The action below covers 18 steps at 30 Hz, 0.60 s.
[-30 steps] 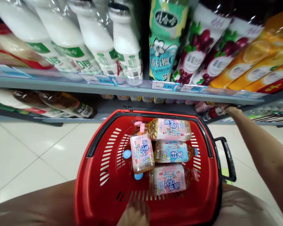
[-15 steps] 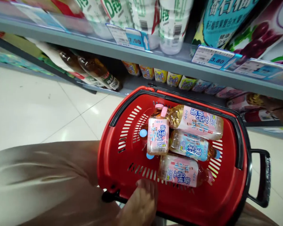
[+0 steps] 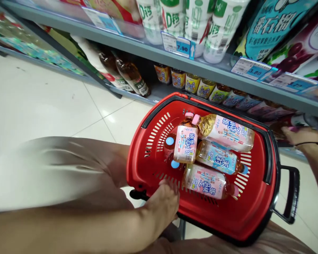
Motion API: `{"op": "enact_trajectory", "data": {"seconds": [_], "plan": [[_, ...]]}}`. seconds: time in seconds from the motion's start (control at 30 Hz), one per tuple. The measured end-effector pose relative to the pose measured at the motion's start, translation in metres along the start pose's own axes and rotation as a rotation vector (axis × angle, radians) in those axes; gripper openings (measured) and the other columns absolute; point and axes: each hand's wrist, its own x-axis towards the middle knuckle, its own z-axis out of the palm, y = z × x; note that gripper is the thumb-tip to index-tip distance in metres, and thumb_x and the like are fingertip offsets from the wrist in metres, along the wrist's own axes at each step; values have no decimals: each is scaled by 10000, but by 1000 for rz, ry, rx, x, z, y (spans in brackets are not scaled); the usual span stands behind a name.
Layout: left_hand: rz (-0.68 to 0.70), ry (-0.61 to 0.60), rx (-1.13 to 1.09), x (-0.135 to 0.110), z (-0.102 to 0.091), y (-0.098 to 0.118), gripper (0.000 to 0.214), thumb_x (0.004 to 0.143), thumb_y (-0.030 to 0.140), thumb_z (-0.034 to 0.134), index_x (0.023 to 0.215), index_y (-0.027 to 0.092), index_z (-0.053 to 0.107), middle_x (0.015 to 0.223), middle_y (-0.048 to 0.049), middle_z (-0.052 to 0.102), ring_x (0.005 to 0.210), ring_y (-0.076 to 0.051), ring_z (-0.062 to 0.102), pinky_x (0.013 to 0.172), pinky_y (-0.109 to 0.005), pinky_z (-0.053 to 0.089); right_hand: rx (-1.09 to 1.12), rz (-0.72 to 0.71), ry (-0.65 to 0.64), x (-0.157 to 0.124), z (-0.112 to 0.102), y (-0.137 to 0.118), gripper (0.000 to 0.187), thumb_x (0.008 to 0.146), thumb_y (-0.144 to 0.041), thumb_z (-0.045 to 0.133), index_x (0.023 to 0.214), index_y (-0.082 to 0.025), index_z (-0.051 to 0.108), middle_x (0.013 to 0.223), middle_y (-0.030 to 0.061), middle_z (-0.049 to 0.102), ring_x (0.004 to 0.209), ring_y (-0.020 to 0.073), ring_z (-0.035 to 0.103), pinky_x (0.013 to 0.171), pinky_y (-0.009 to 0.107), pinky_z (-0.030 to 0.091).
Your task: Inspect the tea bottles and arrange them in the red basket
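A red shopping basket [image 3: 201, 225] rests across my lap, tilted, with its black handle [image 3: 294, 194] at the right. My left hand [image 3: 164, 201] is closed over its near rim, fingertips inside. Several tea bottles lie in the basket: a pink-labelled bottle [image 3: 186, 144] on top at the left, a larger pink-labelled bottle [image 3: 233, 133] along the far side, a blue-labelled bottle [image 3: 218, 158] and another pink-labelled bottle [image 3: 205, 181]. Two blue caps show below them. Beyond the right rim, my right hand [image 3: 304, 135] grips a pink-capped bottle [image 3: 282, 127] near its cap, by the bottom shelf; its body is partly hidden.
A grey shelf edge [image 3: 137, 44] with price tags runs above the basket. White bottles [image 3: 219, 35] and drink cartons [image 3: 272, 30] stand on it. Small bottles [image 3: 193, 84] line the bottom shelf, with large brown bottles [image 3: 132, 76] farther left. Pale floor tiles [image 3: 42, 95] lie at the left.
The view has shifted, so the basket and shelf appear farther right. My right hand has come lower, into fuller view, and a pink cap now shows at its fingers. The left hand stays on the rim.
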Motion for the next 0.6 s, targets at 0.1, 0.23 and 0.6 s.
{"op": "enact_trajectory", "data": {"seconds": [0.1, 0.23, 0.6], "plan": [[2, -73, 79, -5, -27, 2, 561, 957, 387, 745, 1322, -39, 724, 1288, -364, 698, 1178, -476, 696, 1001, -569, 531, -2, 139, 6, -29, -2, 3, 633, 998, -419, 665, 1239, 165, 707, 1149, 458, 665, 1260, 448, 644, 902, 478, 421], [7, -59, 109, -14, -43, 4, 564, 990, 409, 708, 1332, -39, 716, 1321, -353, 688, 1191, -448, 695, 1029, -539, 524, 123, 124, 62, -77, -10, 19, 540, 1000, -362, 603, 1323, 57, 710, 1143, 396, 702, 1214, 418, 663, 918, 441, 428], [-30, 257, 276, -36, -11, 12, 342, 881, 101, 664, 1186, 63, 816, 1199, -276, 765, 1080, -406, 738, 921, -538, 551, 346, 224, 237, -190, -56, 114, 471, 746, -505, 810, 543, -339, 419, 453, 79, 395, 684, 424, 607, 689, 521, 372]]}}
